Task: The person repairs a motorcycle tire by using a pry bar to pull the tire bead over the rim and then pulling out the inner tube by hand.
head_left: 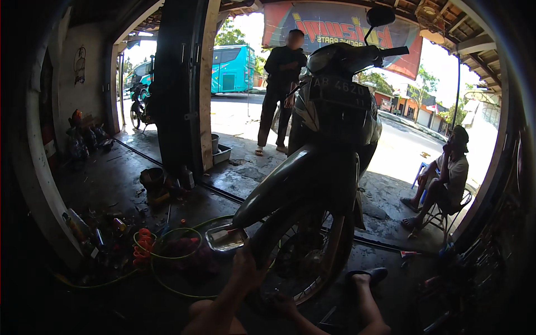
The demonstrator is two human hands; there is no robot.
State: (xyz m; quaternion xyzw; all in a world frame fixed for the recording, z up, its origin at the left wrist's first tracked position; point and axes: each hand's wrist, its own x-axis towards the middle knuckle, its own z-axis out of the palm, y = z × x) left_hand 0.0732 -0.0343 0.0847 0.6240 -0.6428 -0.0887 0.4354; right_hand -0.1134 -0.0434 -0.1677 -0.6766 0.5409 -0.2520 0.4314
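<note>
A dark scooter [312,173] stands right before me, its front wheel [306,257] and long front mudguard [273,190] turned toward me. My left hand [247,269] is closed around the left side of the front tyre, below the mudguard's tip. Low at the same tyre, near the floor, is my right hand [283,306]; its fingers are lost in shadow. Just left of the tyre lies a shiny rectangular metal tray [226,239] with something pale in it.
A yellow-green hose [184,293] loops across the floor beside an orange coiled hose [145,245]. My sandalled foot [368,274] rests right of the wheel. One person [282,78] stands beyond the scooter; another [449,173] sits at the right. A dark bucket [152,180] stands left.
</note>
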